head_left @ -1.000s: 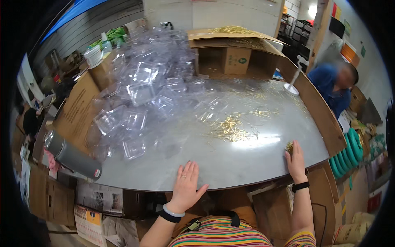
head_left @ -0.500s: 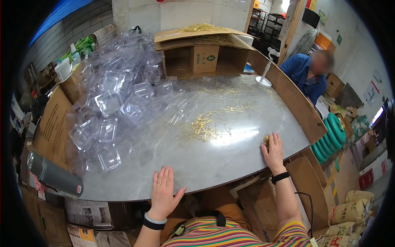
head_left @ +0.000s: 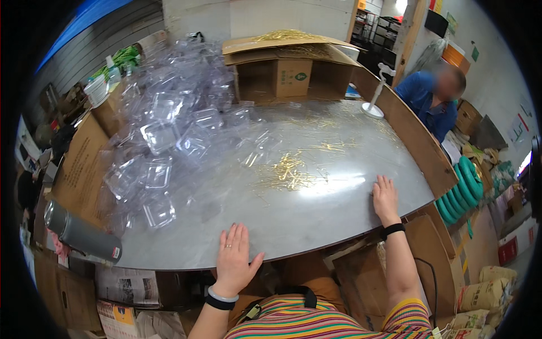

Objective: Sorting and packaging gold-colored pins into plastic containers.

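Your left hand (head_left: 237,263) lies palm down at the front edge of the grey surface (head_left: 322,220), its grip flat, thumb spread and empty. Your right hand (head_left: 386,200) lies farther right, fingers extended; you cannot tell whether its grip covers anything. Gold strips (head_left: 289,172) lie scattered beyond your hands; clear containers (head_left: 159,137) are heaped at left.

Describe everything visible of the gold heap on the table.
The gold heap is a loose, low tangle of thin, shiny, metallic-looking strands, near the middle of the grey table. Stray strands lie scattered around it. It rests directly on the tabletop; neither the left hand nor the right hand touches it.
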### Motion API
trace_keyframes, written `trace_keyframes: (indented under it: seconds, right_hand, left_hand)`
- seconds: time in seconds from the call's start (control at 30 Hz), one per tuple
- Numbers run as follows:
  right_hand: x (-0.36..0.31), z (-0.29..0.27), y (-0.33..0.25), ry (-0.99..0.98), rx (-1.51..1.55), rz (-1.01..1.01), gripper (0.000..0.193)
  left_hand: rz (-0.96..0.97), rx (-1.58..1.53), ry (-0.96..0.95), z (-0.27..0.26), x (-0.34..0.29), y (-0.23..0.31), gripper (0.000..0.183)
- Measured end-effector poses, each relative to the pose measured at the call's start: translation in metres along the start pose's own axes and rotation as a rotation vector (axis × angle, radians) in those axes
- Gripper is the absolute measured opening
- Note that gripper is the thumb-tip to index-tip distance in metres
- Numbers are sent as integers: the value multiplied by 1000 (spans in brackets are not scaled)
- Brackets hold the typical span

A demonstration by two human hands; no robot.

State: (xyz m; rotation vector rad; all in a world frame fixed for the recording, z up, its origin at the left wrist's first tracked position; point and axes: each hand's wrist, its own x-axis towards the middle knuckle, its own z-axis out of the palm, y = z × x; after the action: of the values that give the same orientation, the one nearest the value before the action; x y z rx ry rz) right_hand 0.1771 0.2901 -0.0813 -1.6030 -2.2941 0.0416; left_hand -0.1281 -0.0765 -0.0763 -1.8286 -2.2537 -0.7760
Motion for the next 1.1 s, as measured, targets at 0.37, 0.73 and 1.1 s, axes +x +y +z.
trace_keyframes:
  seconds: [0.37,0.73,1.1]
  right_hand:
    - [1,-20,-17,176,151,-81,47]
    - [-30,12,-250,-98,14,-1105,38]
    - [-10,4,-244,-203,276,-1089,43]
  left_hand:
    - [2,-22,33,-2,3,4,72]
    - [-51,27,20,-2,5,8,77]
    - [-85,139,-81,-1,13,14,76]
